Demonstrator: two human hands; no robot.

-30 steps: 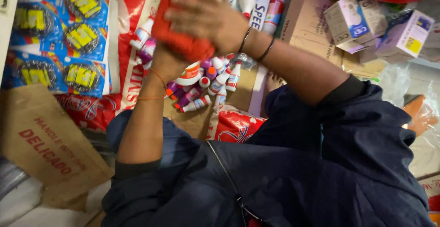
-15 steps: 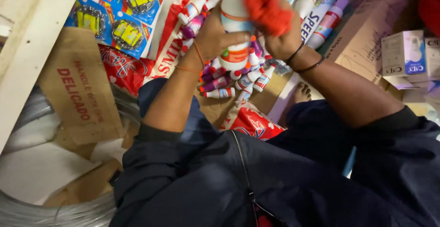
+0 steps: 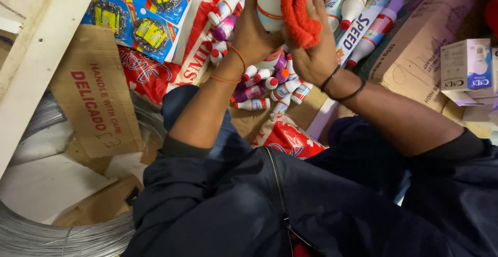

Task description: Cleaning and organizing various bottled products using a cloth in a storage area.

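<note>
Left hand: fingers closed around the lower body of a white plastic bottle, which is held raised near the top edge of the view; thin orange bands at the wrist. Right hand: fingers curled, pressing a red cloth against the side of the same bottle; two dark bands at the wrist. Below the hands: a heap of small white bottles with red and purple caps, lying on their sides. Left of the heap: red printed sacks and blue packets of scouring pads. Farther left: a torn cardboard flap. Right side: cardboard cartons. Bottom left: a coil of grey wire.
</note>
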